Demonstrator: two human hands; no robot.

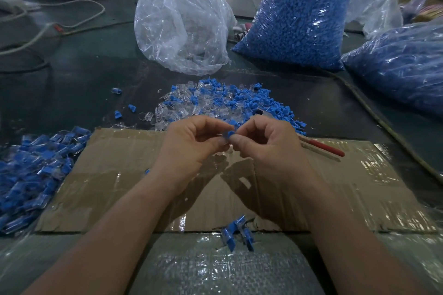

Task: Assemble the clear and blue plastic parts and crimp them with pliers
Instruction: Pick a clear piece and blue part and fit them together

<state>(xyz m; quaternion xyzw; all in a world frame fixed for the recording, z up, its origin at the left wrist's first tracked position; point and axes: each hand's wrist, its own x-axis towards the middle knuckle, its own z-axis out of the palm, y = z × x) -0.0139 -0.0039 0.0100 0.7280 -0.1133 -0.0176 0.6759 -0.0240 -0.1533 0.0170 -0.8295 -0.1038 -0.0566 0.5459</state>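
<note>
My left hand (pixel 191 146) and my right hand (pixel 268 148) meet above a taped cardboard sheet (pixel 100 189), fingertips pinching one small blue plastic part (pixel 230 134) between them. A clear part may sit under my left fingertips, but it is too hidden to tell. Beyond the hands lies a mixed heap of loose clear and blue parts (pixel 215 103). Red-handled pliers (pixel 323 148) rest on the cardboard just right of my right hand, partly hidden behind it. A few joined blue-and-clear pieces (pixel 236 232) lie at the cardboard's near edge.
A pile of assembled blue-and-clear pieces (pixel 36 170) fills the left side. At the back stand a clear bag of clear parts (pixel 182 24) and bags of blue parts (pixel 297 24), (pixel 402 64). A cable (pixel 374 112) runs along the right; a white cord (pixel 48 29) lies far left.
</note>
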